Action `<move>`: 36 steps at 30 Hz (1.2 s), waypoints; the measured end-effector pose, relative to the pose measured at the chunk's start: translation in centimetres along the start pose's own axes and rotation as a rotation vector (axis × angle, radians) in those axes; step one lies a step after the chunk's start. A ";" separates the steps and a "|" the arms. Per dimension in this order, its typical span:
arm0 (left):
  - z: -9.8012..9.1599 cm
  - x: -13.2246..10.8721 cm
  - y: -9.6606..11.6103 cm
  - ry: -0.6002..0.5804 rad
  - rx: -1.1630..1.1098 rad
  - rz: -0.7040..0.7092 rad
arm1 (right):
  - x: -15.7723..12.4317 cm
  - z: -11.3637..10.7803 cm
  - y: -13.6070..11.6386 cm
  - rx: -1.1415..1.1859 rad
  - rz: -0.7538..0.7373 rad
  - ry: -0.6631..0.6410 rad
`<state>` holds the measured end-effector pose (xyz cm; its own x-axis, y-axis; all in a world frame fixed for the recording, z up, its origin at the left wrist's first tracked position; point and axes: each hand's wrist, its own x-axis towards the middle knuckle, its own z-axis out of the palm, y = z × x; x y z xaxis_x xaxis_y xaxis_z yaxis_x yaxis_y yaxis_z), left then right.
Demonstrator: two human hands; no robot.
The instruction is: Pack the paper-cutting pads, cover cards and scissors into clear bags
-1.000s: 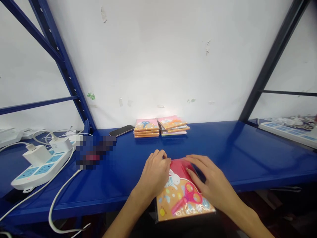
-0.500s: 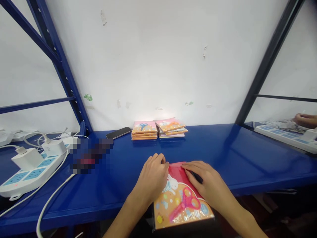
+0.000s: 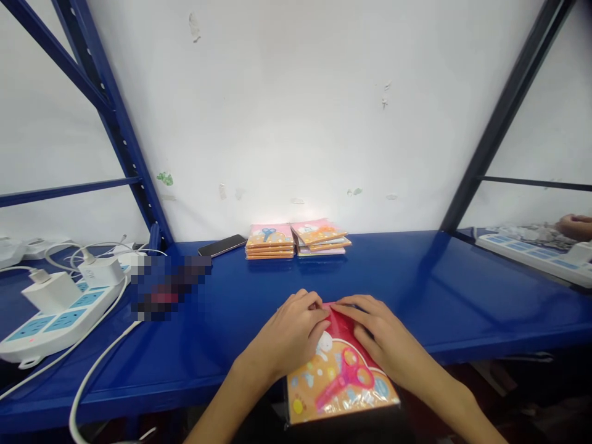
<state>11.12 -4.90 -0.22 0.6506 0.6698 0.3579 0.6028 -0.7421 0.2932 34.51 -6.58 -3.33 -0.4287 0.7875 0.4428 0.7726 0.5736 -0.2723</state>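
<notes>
A clear plastic-wrapped paper craft pack (image 3: pixel 345 404) lies at the table's front edge, its near end overhanging. Its cover is pink and orange, and pink scissors (image 3: pixel 349 377) show under the shiny film. My left hand (image 3: pixel 296 333) is closed at the pack's far left edge, thumb and fingers pinching there. From the other side, my right hand (image 3: pixel 377 330) grips the far right edge, its index fingertip near the left fingers and its thumb bent over the cover. My fingers hide most of the far edge.
Two stacks of similar packs, a left stack (image 3: pixel 269 242) and a looser right stack (image 3: pixel 320 237), stand by the wall. A phone (image 3: pixel 222 245) lies beside them. Left are a power strip (image 3: pixel 69 317) and white cable (image 3: pixel 104 357). Another person's hand (image 3: pixel 576 227) shows at far right.
My hands have drawn closer together along the pack's far edge. The left hand has shifted right and covers more of the white cover figure. The pack itself stays in place.
</notes>
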 end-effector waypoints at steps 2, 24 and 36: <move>-0.2 -0.1 0.1 -0.005 0.000 -0.023 | -0.1 -0.1 0.1 -0.021 0.028 0.006; -1.3 -0.9 2.2 -0.087 0.175 -0.167 | 0.6 -1.1 -0.9 0.032 0.141 -0.001; -3.4 -1.5 -0.8 -0.121 0.097 -0.352 | -8.8 -2.9 -0.9 0.623 0.801 -0.123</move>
<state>8.05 -5.40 2.05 0.4422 0.8858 0.1409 0.8364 -0.4640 0.2919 38.97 -14.71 -4.52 0.0343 0.9887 -0.1459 0.4877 -0.1440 -0.8610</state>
